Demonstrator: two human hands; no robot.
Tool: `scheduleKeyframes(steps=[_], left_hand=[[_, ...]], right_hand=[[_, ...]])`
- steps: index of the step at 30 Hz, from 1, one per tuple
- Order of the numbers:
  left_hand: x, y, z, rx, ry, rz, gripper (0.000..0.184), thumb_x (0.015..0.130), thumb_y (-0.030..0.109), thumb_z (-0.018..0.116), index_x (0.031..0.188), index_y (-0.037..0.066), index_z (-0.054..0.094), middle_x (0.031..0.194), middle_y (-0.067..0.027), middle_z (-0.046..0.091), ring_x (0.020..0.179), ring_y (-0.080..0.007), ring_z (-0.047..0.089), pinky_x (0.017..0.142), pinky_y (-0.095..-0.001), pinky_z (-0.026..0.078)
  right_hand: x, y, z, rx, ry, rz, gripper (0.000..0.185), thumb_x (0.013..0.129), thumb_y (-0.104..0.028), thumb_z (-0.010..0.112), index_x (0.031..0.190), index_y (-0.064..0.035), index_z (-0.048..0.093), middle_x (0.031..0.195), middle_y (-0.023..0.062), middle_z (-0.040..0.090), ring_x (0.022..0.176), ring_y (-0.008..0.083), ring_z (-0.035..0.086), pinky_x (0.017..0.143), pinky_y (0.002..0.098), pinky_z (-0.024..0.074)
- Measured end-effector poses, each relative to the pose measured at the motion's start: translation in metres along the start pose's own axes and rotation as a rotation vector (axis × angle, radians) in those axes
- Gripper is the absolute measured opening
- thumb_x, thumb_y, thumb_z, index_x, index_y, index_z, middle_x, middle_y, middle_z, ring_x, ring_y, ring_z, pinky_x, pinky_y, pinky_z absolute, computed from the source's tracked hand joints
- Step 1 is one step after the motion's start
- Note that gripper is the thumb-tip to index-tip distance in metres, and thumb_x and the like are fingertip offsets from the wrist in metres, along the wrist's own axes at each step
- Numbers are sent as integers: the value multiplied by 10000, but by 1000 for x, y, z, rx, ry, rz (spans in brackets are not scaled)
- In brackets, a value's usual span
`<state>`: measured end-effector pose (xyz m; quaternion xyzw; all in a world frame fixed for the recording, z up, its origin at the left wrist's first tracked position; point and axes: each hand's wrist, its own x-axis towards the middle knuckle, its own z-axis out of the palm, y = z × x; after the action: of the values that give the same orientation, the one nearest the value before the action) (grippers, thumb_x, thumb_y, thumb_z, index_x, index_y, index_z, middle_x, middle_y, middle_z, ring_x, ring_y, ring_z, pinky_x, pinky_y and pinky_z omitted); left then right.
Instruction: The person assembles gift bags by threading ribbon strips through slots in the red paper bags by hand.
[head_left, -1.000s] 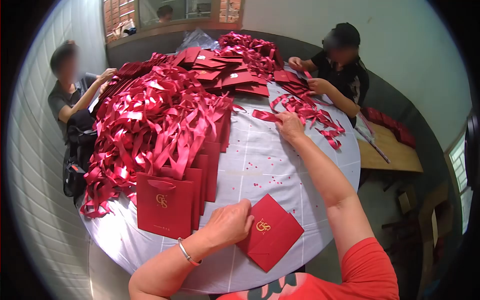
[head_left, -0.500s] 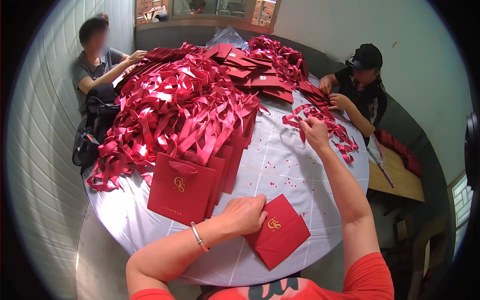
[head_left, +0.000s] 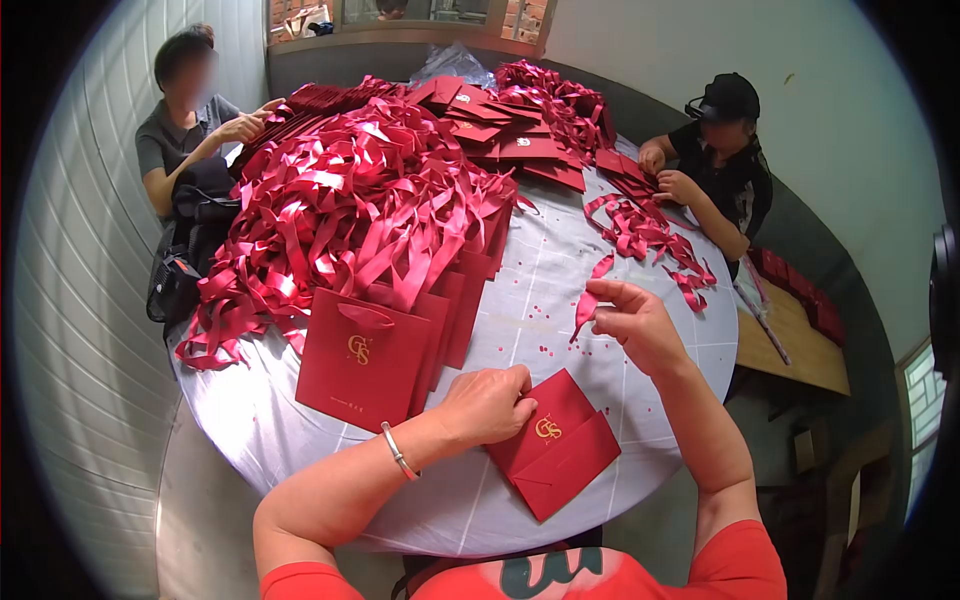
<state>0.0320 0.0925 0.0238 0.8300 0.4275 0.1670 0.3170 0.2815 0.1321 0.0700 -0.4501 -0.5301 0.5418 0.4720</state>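
My left hand (head_left: pixel 488 404) is closed on the left edge of a flattened red paper bag (head_left: pixel 568 462) with a gold monogram. The bag lies tilted on the table near its front edge, its bottom panel folded over. Between the thumb and fingers of my right hand (head_left: pixel 642 325) hangs a short red ribbon (head_left: pixel 588 308), raised above the cloth to the right of the bag. Beyond that hand lies a loose pile of red ribbons (head_left: pixel 640 238). Left of my left hand stands a row of red bags (head_left: pixel 362 365) with ribbon handles.
A big heap of ribbon handles (head_left: pixel 330 190) covers the left of the round table. Flat red bags (head_left: pixel 525 148) are stacked at the back. One person (head_left: pixel 190 125) works at the far left, another (head_left: pixel 728 165) at the right. Small red dots (head_left: pixel 545 350) speckle the white cloth (head_left: pixel 470 500).
My right hand has drawn back toward me from the ribbon pile, bringing a ribbon with it. My left hand keeps its hold on the bag.
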Motion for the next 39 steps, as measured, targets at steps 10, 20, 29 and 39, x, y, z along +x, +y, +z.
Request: scheduleKeyframes(steps=[10, 20, 29, 39], left_hand=[[0, 2, 0, -7, 11, -11, 293, 889, 310, 635, 950, 23, 626, 836, -196, 694, 816, -387, 671, 730, -477, 514], [-6, 14, -9, 45, 2, 106, 558, 888, 464, 646, 1204, 8, 592, 840, -243, 690, 830, -418, 675, 734, -499, 516], [3, -2, 10, -111, 131, 105, 266, 922, 284, 634, 1081, 70, 647, 769, -174, 692, 751, -330, 692, 672, -426, 528], [-1, 8, 8, -84, 100, 61, 314, 890, 376, 658, 989, 80, 680, 774, -159, 710, 744, -347, 695, 671, -441, 541]], right_hand=[[-50, 4, 1, -833, 255, -648, 223, 786, 69, 741, 998, 31, 680, 952, 110, 664, 776, 155, 705, 655, 247, 581], [-63, 23, 34, -93, 5, -172, 370, 920, 31, 626, 1283, 50, 556, 1121, 92, 659, 980, 152, 668, 832, 272, 563], [-60, 40, 41, -56, 18, -144, 386, 930, 23, 618, 1304, 53, 527, 1090, 83, 664, 947, 114, 651, 842, 240, 540], [-71, 42, 42, 34, -131, -109, 453, 913, 51, 617, 1347, 50, 488, 1076, 87, 666, 968, 135, 658, 847, 267, 546]])
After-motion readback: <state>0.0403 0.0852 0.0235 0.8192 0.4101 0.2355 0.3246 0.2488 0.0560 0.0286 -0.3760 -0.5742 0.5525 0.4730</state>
